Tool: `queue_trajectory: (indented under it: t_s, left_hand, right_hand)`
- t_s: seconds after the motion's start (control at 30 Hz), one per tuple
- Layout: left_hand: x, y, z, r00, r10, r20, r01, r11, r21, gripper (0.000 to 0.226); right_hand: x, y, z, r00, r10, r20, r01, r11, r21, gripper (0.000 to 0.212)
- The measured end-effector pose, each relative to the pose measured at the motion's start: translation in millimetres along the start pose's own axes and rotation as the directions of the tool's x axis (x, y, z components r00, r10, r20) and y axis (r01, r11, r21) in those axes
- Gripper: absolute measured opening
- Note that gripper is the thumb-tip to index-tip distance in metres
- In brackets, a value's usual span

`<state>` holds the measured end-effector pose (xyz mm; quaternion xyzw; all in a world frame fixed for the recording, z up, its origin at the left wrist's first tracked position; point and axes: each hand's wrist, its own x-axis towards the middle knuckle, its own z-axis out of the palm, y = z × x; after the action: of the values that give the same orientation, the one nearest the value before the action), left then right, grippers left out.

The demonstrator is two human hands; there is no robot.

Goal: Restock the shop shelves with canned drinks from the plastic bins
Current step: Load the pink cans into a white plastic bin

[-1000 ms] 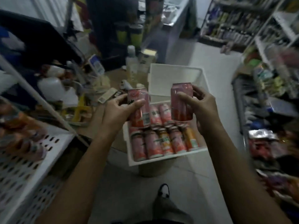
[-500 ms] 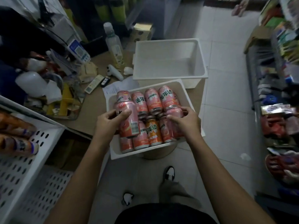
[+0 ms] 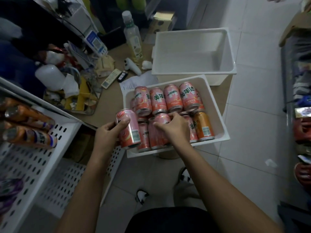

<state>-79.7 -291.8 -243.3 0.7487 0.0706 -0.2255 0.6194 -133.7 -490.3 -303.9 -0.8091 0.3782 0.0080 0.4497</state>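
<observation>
Now | left hand grips can at bin rim | right hand: binned can

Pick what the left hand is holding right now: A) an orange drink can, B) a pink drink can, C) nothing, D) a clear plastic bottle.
B: the left hand grips a pink metal drink can at the white plastic bin's near-left corner; the right hand grips another pink can inside it.

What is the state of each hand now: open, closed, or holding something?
Left hand: grips a lifted pink can.
Right hand: fingers curled round a second pink can, lying in the white bin.
</observation>
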Motion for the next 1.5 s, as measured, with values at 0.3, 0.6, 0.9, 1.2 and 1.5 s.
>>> queue_trajectory:
  t_s: [0.3, 0.6, 0.9, 1.2, 1.5]
  left_hand:
    - [-2, -8, -50, 0.997, -0.011, -0.076, 0.009, 1.0, -0.019, 0.056]
    - [3, 0, -60, 1.0, -0.026, -0.018, 0.025, 0.999, -0.032, 0.048]
    - [9, 4, -36, 0.998, 0.029, 0.054, -0.03, 0.999, 0.032, 0.012]
    - [17, 12, 27, 0.976, 0.016, 0.217, -0.036, 0.996, 0.088, 0.017]
    - [30, -3, 85, 0.957, -0.087, 0.278, 0.008, 0.962, 0.274, 0.054]
  right_hand:
    - [-21, -47, 50, 0.994, -0.083, 0.065, 0.088, 0.993, -0.075, 0.074]
    - [-23, -49, 61, 0.991, -0.127, 0.039, 0.13, 0.986, -0.102, 0.053]
    - [-8, -51, 14, 0.99, -0.126, -0.067, 0.124, 0.991, -0.041, 0.056]
    - [-18, -31, -26, 0.96, -0.044, 0.278, -0.076, 0.91, 0.408, 0.028]
    - [1, 11, -57, 0.937, -0.029, 0.349, -0.145, 0.875, 0.462, 0.031]
